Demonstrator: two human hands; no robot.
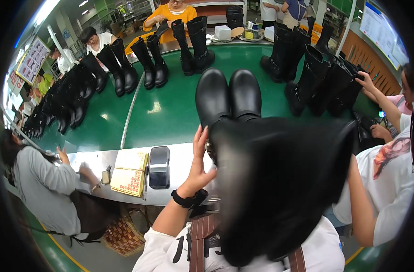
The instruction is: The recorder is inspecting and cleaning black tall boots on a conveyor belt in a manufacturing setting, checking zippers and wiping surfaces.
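Note:
A pair of black leather boots (228, 97) is right in front of me, rounded toes pointing away. Their tall shafts rise toward the camera, large and blurred. My left hand (199, 165), with a black band on its wrist, lies along the left side of the pair beside a metal buckle. Its fingers are stretched upward and the thumb stands apart. The shafts cover the place where my right hand might be; I cannot see it. Left of the boots, a black phone (159, 167) and a yellow-and-white booklet (129, 172) lie on the metal ledge.
Several pairs of black boots (152, 68) stand around the green table (166, 113). At the right, a person in a white printed shirt (392, 158) touches standing boots. Another in grey (46, 177) sits at the left by a woven basket (124, 233). More people work across the table.

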